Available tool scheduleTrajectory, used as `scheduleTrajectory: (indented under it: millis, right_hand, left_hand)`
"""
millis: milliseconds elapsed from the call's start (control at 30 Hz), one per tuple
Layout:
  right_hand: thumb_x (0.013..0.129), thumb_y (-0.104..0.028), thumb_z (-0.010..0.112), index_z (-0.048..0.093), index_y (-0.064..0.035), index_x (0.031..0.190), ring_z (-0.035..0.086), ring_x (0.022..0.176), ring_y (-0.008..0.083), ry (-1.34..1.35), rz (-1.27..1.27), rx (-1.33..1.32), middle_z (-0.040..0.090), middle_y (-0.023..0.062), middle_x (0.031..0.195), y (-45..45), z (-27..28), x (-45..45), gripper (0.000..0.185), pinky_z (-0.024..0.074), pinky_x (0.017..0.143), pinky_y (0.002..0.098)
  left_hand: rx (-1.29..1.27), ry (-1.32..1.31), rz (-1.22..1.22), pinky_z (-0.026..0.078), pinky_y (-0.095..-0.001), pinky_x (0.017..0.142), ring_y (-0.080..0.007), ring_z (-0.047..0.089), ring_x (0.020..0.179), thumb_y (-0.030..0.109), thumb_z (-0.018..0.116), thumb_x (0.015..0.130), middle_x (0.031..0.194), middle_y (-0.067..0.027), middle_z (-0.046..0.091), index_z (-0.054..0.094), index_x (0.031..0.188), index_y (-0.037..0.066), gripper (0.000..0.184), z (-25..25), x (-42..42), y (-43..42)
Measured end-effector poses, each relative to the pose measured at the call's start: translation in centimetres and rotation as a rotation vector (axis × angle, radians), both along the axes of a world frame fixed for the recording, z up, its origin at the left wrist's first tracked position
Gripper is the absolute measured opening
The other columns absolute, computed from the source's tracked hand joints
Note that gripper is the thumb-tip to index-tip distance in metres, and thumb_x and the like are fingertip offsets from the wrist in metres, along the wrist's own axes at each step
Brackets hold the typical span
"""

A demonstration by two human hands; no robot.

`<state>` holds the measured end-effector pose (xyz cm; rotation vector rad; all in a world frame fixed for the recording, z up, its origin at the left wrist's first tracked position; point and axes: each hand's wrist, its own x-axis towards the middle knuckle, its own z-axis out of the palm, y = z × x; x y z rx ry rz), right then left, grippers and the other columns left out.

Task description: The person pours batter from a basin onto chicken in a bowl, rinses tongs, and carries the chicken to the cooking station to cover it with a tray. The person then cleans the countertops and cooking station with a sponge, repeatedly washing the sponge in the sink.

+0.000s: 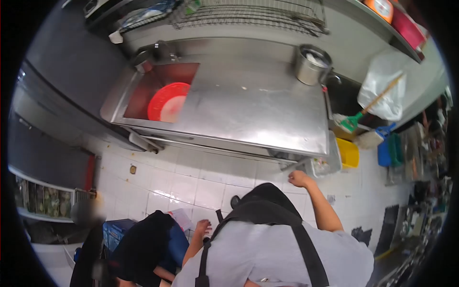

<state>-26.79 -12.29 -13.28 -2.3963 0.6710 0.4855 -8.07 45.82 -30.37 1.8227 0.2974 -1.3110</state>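
In the head view, your right hand (299,178), fingers curled, hangs near the stainless-steel sink table (258,107) and the translucent bin (337,154) beside its corner. Your left hand (203,227) hangs at your side. Whether either grips anything, I cannot tell.

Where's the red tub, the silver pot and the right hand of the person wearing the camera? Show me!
Red tub (159,99): head view, on its red side.
Silver pot (308,73): head view, on its outer wall.
Right hand (299,179): head view, on the middle of the hand.
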Motion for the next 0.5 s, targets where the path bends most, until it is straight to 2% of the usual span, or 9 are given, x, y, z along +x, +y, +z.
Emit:
scheduleTrajectory:
  millis: [33, 100, 233, 300, 367, 400, 500]
  right_hand:
    - [0.08, -0.024, 0.059, 0.071, -0.0022, 0.093, 0.066, 0.09, 0.0408, -0.086, -0.038, -0.035, 0.069, 0.0233, 0.093, -0.7, 1.8, 1.1, 0.028, 0.0526, 0.081, 0.0471]
    - [0.081, -0.024, 0.06, 0.072, -0.0032, 0.096, 0.066, 0.09, 0.0403, -0.052, -0.053, -0.042, 0.069, 0.0228, 0.093, -2.0, 3.9, 3.7, 0.028, 0.0527, 0.082, 0.0465]
    - [0.082, -0.026, 0.062, 0.072, -0.004, 0.099, 0.067, 0.09, 0.0391, -0.039, 0.056, -0.092, 0.07, 0.0215, 0.093, -4.6, 3.3, 8.5, 0.029, 0.0526, 0.083, 0.045]
    - [0.084, -0.027, 0.062, 0.071, -0.0043, 0.103, 0.068, 0.088, 0.0373, -0.063, 0.106, -0.022, 0.071, 0.0199, 0.093, -5.3, 4.7, 11.0, 0.031, 0.0531, 0.083, 0.0425]
    - [0.085, -0.027, 0.061, 0.07, -0.0043, 0.108, 0.068, 0.089, 0.0358, -0.028, 0.177, 0.039, 0.071, 0.0195, 0.094, -6.0, 6.7, 14.4, 0.033, 0.0536, 0.084, 0.0408]
    - [0.085, -0.026, 0.061, 0.07, -0.0041, 0.109, 0.069, 0.089, 0.0353, -0.111, 0.179, 0.1, 0.071, 0.0194, 0.096, -6.3, 6.7, 15.5, 0.034, 0.0536, 0.083, 0.0407]
    - [0.086, -0.026, 0.06, 0.07, -0.0041, 0.11, 0.068, 0.091, 0.0363, -0.135, 0.272, 0.106, 0.071, 0.0201, 0.098, -6.8, 8.0, 19.8, 0.034, 0.0534, 0.084, 0.0414]
  left_hand:
    - [0.013, -0.023, -0.015, 0.047, -0.0338, 0.056, -0.0207, 0.068, 0.074, 0.026, 0.061, 0.089, 0.094, -0.0076, 0.068, 0.056, 0.129, 0.008, 0.044, 1.8, 2.3, -1.9]
    - [-0.009, -0.032, 0.09, 0.047, -0.034, 0.056, -0.0205, 0.069, 0.075, 0.025, 0.063, 0.087, 0.097, -0.0079, 0.069, 0.055, 0.131, 0.007, 0.048, 2.6, 7.4, -5.3]
    - [-0.054, -0.158, 0.205, 0.047, -0.033, 0.055, -0.0207, 0.07, 0.076, 0.02, 0.064, 0.084, 0.098, -0.0078, 0.069, 0.053, 0.131, 0.004, 0.051, 5.7, 13.4, -11.3]
    - [-0.095, -0.184, 0.273, 0.046, -0.0313, 0.054, -0.0212, 0.07, 0.077, 0.017, 0.065, 0.084, 0.097, -0.0085, 0.069, 0.054, 0.13, 0.002, 0.05, 6.6, 14.5, -13.6]
    - [-0.067, -0.154, 0.19, 0.046, -0.031, 0.054, -0.0211, 0.07, 0.08, 0.018, 0.065, 0.084, 0.098, -0.0082, 0.069, 0.055, 0.13, 0.003, 0.05, 6.9, 14.3, -14.6]
    - [-0.052, -0.141, 0.144, 0.046, -0.0308, 0.054, -0.021, 0.07, 0.081, 0.018, 0.066, 0.084, 0.099, -0.0081, 0.069, 0.055, 0.129, 0.003, 0.049, 6.9, 14.2, -14.8]
    - [0.022, -0.086, 0.177, 0.047, -0.0326, 0.057, -0.021, 0.069, 0.081, 0.024, 0.063, 0.087, 0.1, -0.0067, 0.069, 0.059, 0.124, 0.01, 0.04, 6.5, 11.7, -13.6]
